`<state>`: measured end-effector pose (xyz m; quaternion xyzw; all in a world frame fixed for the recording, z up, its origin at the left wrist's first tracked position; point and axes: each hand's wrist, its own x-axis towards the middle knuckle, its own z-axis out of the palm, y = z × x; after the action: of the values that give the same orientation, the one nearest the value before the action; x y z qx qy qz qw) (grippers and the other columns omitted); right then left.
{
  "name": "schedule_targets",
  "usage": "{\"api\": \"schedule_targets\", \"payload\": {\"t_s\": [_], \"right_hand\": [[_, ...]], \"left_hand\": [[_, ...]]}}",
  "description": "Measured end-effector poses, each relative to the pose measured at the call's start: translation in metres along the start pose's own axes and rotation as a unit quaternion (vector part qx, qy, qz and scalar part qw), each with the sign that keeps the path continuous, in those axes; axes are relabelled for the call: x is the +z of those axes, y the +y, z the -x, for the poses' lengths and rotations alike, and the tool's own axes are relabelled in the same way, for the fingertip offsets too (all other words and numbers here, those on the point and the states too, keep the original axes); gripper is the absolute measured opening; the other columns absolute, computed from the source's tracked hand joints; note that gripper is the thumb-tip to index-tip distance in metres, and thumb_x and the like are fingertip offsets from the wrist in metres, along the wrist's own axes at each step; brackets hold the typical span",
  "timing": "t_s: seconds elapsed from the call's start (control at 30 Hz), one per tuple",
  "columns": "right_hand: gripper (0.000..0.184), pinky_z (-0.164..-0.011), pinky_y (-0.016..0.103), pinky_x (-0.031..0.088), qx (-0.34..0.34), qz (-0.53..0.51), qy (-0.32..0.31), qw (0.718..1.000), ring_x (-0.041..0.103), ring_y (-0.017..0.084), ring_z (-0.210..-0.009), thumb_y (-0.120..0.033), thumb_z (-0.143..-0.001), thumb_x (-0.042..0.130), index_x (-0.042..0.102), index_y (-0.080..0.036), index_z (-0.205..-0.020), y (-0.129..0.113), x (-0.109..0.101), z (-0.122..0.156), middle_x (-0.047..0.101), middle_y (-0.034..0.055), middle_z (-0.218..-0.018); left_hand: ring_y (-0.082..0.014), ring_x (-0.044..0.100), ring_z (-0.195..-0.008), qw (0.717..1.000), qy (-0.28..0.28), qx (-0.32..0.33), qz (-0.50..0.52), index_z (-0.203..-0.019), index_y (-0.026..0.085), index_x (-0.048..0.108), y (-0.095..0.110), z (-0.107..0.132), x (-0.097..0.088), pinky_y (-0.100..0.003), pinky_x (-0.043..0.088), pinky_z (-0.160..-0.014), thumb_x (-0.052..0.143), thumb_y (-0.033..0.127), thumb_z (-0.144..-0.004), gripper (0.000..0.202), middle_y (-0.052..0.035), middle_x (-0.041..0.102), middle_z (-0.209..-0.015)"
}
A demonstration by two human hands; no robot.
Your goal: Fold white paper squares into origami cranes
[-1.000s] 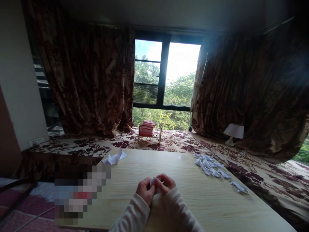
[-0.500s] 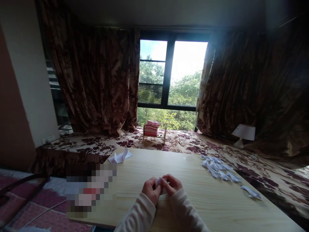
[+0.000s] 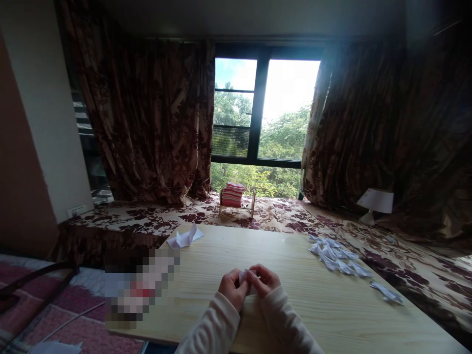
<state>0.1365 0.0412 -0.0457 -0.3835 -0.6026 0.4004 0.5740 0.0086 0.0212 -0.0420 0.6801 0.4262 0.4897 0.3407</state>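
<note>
Both my hands meet over the near middle of a pale wooden table. Between the fingers is a small folded piece of white paper, mostly covered by them. My left hand is closed on its left side. My right hand pinches it from the right, thumb and fingers together. At the table's right side lies a pile of folded white paper pieces, pointed in shape. One more folded piece lies apart, nearer to me. Some creased white paper sits at the far left corner.
A blurred-out patch covers the table's left side. Beyond the table, a flower-patterned window seat carries a small rack with a stack of red-and-white striped cloths and a white lamp. Dark curtains flank the window.
My hands keep hold of the paper in almost the same pose. The whole view has shifted very slightly; the things on the table stay where they were.
</note>
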Motion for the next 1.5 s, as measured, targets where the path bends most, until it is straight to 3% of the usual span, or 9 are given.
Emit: {"api": "schedule_targets", "payload": {"t_s": [0.87,1.17,1.5], "right_hand": [[0.031,-0.043,0.022,0.041,-0.008,-0.002,-0.002,1.000,0.049,0.013,-0.049,-0.046,-0.061,0.067,0.063,-0.015,-0.063,0.0043,-0.0015,-0.0015,0.055,0.0005,-0.053],[0.029,-0.043,0.022,0.042,-0.008,0.002,-0.002,1.000,0.050,0.012,-0.049,-0.043,-0.064,0.066,0.062,-0.014,-0.066,0.0049,-0.0015,-0.0010,0.055,0.0006,-0.054],[0.028,-0.042,0.021,0.041,-0.005,0.001,-0.003,1.000,0.049,0.012,-0.048,-0.042,-0.062,0.067,0.062,-0.015,-0.064,0.0017,-0.0015,-0.0008,0.055,0.0000,-0.053]], "left_hand": [[-0.0125,0.057,-0.068,1.000,0.004,0.004,-0.007,-0.082,0.012,0.057,0.0030,0.0033,0.0017,-0.028,0.048,-0.061,0.049,0.034,-0.083,0.024,0.0006,0.059,-0.077],[-0.0124,0.057,-0.068,1.000,-0.018,-0.002,-0.012,-0.082,0.012,0.058,-0.0041,-0.0016,-0.0005,-0.028,0.048,-0.061,0.049,0.034,-0.083,0.024,0.0006,0.059,-0.077],[-0.0131,0.058,-0.069,1.000,0.002,0.001,-0.015,-0.084,0.012,0.057,0.0005,0.0035,0.0029,-0.029,0.049,-0.062,0.048,0.034,-0.084,0.024,0.0001,0.059,-0.079]]}}
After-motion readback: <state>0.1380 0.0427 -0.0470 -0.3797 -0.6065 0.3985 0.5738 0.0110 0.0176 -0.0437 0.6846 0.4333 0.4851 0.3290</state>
